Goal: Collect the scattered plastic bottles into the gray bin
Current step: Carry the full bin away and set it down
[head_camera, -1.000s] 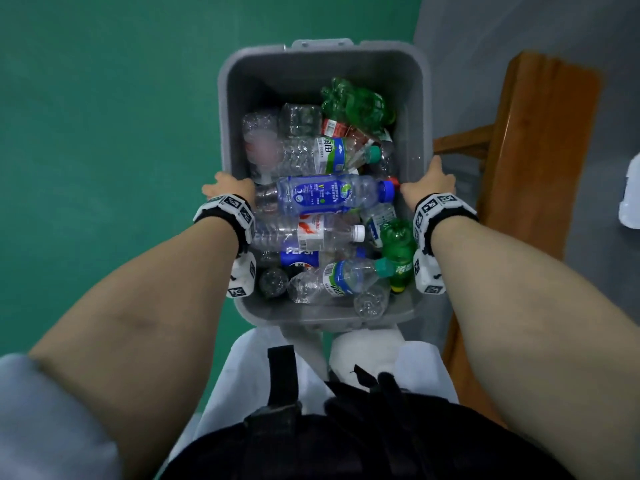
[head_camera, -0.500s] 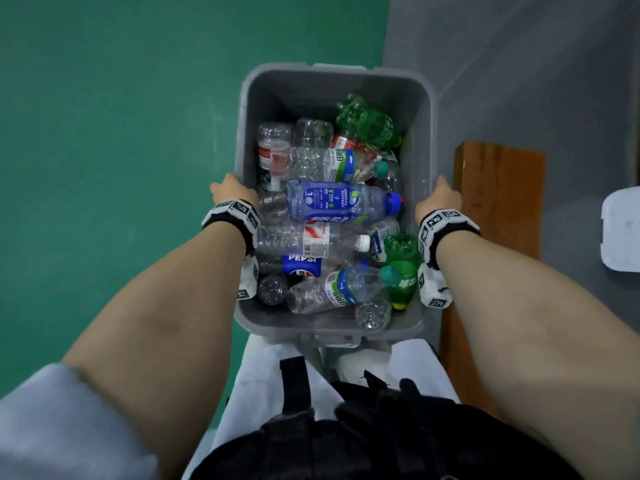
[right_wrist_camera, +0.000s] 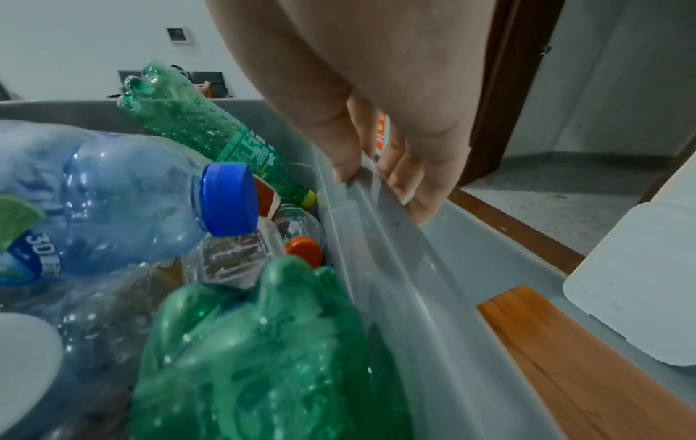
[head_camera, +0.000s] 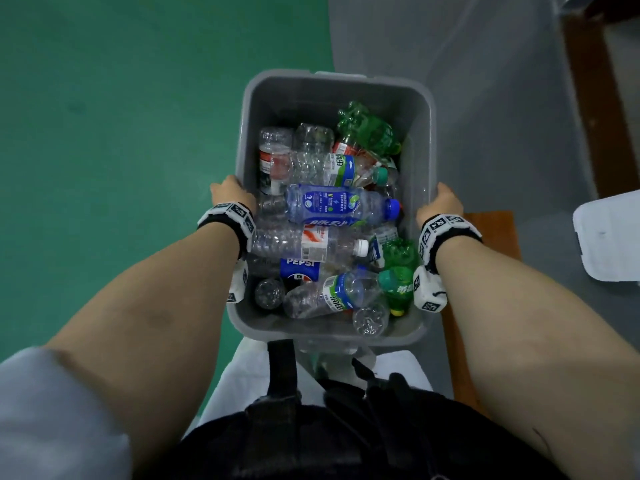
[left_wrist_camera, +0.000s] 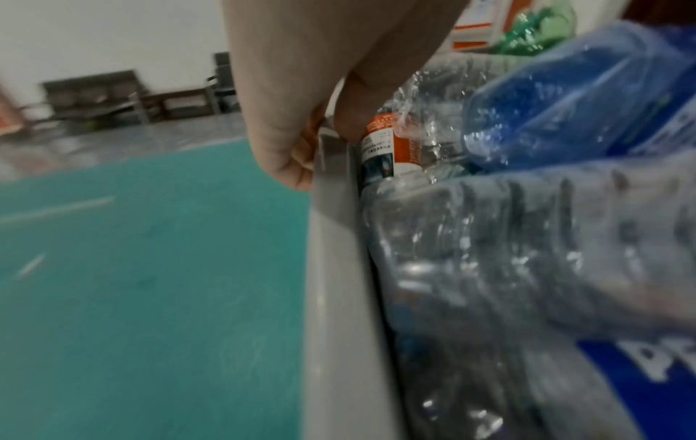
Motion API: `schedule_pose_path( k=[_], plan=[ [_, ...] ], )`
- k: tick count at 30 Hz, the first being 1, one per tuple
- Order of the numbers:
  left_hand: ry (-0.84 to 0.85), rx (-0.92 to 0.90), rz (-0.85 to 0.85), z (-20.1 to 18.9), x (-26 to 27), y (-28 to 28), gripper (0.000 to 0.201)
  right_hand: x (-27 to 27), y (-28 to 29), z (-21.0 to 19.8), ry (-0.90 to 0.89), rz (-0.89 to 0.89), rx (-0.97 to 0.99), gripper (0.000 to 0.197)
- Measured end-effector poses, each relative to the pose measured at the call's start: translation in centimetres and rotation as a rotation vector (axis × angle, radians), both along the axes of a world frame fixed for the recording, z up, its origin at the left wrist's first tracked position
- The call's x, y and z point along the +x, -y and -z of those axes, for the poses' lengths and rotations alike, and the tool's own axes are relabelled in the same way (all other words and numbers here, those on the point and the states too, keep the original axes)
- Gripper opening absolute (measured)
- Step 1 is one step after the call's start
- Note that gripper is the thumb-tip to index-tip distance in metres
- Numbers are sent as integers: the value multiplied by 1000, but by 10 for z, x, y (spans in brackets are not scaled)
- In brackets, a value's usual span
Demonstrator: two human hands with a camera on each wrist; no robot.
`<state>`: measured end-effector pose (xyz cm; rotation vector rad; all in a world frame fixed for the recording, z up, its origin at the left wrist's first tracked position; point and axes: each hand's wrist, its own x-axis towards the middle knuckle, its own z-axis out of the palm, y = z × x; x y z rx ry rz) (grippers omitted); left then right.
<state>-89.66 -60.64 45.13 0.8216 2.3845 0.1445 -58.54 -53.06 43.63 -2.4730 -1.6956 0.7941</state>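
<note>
The gray bin (head_camera: 332, 84) hangs in front of me above the floor, filled with several plastic bottles. A blue bottle (head_camera: 341, 204) lies across the top, clear ones lie around it, and green bottles (head_camera: 369, 131) sit at the far right and near right. My left hand (head_camera: 230, 195) grips the bin's left rim (left_wrist_camera: 335, 208), thumb inside and fingers outside. My right hand (head_camera: 440, 202) grips the right rim (right_wrist_camera: 380, 214) in the same way, thumb (right_wrist_camera: 342, 154) inside the wall.
Green floor (head_camera: 121, 133) lies to the left and gray floor (head_camera: 485, 98) to the right. A wooden bench (head_camera: 485, 233) sits below the bin's right side. A white lid (head_camera: 609, 237) lies at the right edge. A dark wooden frame (head_camera: 595, 98) stands at the far right.
The bin, held by both hands, has shifted left and away from the wooden bench, which now shows less beside it. The white lid has come further into view.
</note>
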Motion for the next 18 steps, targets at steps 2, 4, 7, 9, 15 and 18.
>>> schedule_pose_path(
  k=[2,4,7,9,15,18],
  plan=[
    [-50,-21,135,-9,-7,-36,32,-6,-24,-10,-46,73,22,48],
    [-61,8,182,-17,-11,-76,33,-8,-48,-16,-58,128,42,44],
    [-93,18,286,-25,-9,-138,34,-3,-87,-20,-67,186,58,35],
    [-110,35,329,-30,-5,-176,33,4,-110,-19,-74,225,60,30],
    [-57,67,401,-27,34,-316,31,46,-204,-18,-68,312,38,36],
    [1,89,391,-31,65,-385,32,80,-254,-19,-49,330,55,27]
  ],
)
